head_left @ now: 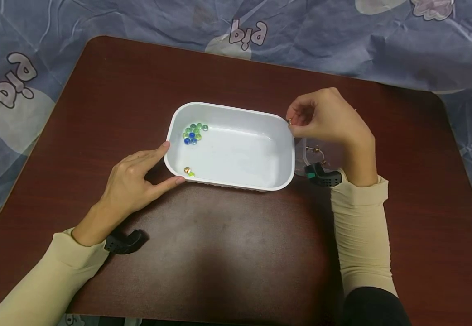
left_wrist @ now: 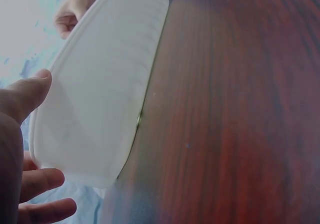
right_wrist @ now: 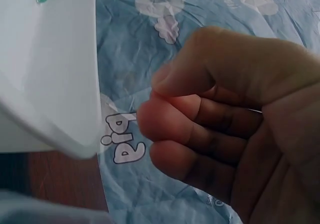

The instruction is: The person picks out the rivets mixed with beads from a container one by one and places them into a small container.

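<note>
A white rectangular tray [head_left: 236,183] sits mid-table. Green and blue glass beads [head_left: 193,135] cluster toward its far left, and a few yellow and amber ones [head_left: 189,172] lie in the near left corner. My left hand [head_left: 132,179] touches the tray's left corner, thumb and fingers spread along the rim. Just past the right rim, my right hand [head_left: 327,115] pinches a small gold push pin [head_left: 289,121] between thumb and fingertip. In the right wrist view the fingers [right_wrist: 167,121] hide the pin. A clear box [head_left: 306,156] with several gold pins is partly covered by the right forearm.
The brown table [head_left: 219,235] has rounded far corners. A blue-grey printed cloth [head_left: 313,40] lies beyond the table and along its sides. Black wrist straps [head_left: 321,175] are on both wrists.
</note>
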A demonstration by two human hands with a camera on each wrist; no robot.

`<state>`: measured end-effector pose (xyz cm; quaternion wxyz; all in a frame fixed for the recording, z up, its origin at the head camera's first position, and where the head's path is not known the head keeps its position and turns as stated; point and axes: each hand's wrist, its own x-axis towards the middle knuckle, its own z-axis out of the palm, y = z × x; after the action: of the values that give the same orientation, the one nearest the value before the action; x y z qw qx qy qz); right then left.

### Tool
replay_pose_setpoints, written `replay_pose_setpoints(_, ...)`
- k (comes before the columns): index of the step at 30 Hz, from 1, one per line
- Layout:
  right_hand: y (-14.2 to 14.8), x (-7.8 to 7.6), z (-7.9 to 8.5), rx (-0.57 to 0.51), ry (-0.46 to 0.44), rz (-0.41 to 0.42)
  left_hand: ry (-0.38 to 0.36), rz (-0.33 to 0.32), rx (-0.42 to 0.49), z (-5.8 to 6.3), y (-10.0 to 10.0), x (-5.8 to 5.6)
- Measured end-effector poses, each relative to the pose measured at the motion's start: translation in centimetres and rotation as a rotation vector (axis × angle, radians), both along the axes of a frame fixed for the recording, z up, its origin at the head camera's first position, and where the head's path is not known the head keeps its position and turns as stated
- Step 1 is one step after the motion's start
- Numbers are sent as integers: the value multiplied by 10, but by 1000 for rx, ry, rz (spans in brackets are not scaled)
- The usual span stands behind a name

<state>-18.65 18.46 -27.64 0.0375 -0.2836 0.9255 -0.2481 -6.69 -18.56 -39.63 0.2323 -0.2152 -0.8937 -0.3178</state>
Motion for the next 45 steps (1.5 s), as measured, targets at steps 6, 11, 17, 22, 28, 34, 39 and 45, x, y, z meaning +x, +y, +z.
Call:
replay_pose_setpoints(6,13,2,5,-2,-18,-43,5,-1,-1,0,-1,0)
replay_pose_setpoints(11,30,5,14,-38,-91,-121,7,3,-4,0,-1,1)
replay_pose_setpoints(17,48,5,18,-49,-152,-168,1,4,-7,0,-1,1)
replay_pose_setpoints(22,58,7,21,-30,-166,-186,9,-7,-4,0,-1,1)
replay_pose_setpoints(28,66,11,26,-22,-145,-183,19,-8,-1,1,-2,1)
replay_pose_setpoints(34,76,15,31,-28,-163,-209,2,-8,-2,2,-1,0)
replay_pose_setpoints(39,84,21,34,-24,-179,-244,0,-8,-4,2,0,0)
replay_pose_setpoints(45,91,24,36,-13,-178,-245,-5,-10,-5,2,0,0)
